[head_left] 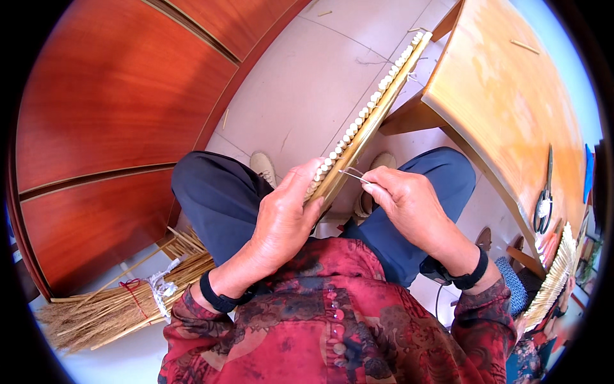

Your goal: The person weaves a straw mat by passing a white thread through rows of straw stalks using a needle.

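Observation:
A long panel of pale stalks (374,112) slants up and away from my lap, its round cut ends lined up along one edge. My left hand (281,217) grips its near end, thumb on one side and fingers on the other. Between the thumb and fingers of my right hand (409,200) is a thin bent metal wire (354,175), shaped like a narrow loop. The wire's tip meets the panel's side just beyond my left hand; whether it passes between the stalks cannot be made out. White string (413,78) hangs from the panel's far part.
At right stands a wooden table (486,83) with black-handled scissors (544,201) and a short stalk piece (525,47). Tied bundles of dry stalks (121,297) lie lower left, by a red-brown cabinet (115,96). Another person, lower right, is beside a second stalk panel (551,281).

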`<state>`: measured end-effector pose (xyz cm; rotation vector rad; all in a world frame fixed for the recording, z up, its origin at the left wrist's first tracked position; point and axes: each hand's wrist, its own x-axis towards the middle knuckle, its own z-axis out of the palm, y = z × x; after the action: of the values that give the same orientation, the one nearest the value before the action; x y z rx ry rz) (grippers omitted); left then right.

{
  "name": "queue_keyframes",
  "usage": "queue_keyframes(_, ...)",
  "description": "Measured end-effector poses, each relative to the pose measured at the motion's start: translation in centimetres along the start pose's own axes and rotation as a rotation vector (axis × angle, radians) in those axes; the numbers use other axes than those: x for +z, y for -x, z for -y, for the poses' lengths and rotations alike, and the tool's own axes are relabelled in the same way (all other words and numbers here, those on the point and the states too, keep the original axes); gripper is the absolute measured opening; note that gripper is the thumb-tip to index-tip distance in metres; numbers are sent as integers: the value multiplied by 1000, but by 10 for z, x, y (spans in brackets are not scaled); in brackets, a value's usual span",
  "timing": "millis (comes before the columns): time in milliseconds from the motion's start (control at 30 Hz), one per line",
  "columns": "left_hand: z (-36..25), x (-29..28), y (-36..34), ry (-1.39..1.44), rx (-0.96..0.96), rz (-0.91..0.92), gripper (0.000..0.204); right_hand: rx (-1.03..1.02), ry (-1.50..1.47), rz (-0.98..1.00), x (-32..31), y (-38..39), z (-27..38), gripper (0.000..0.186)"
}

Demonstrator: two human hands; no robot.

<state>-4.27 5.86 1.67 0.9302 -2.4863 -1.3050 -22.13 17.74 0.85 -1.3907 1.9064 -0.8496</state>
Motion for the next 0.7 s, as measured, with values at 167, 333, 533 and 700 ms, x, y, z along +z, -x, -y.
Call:
queue_keyframes(167, -8, 3, -2, -154, 1, -17, 52, 29, 96, 8, -3, -3, 9, 9)
queue_keyframes(333, -5, 5, -7, -187, 21, -12, 49, -36, -52, -42, 0, -6, -1, 8)
queue_keyframes(533, 4, 6, -6, -159, 83, -71, 46, -105, -19, -59, 7, -7, -5, 9)
queue_keyframes(700, 6, 4, -7, -155, 87, -75, 46, -125, -22, -64, 9, -9, -5, 10)
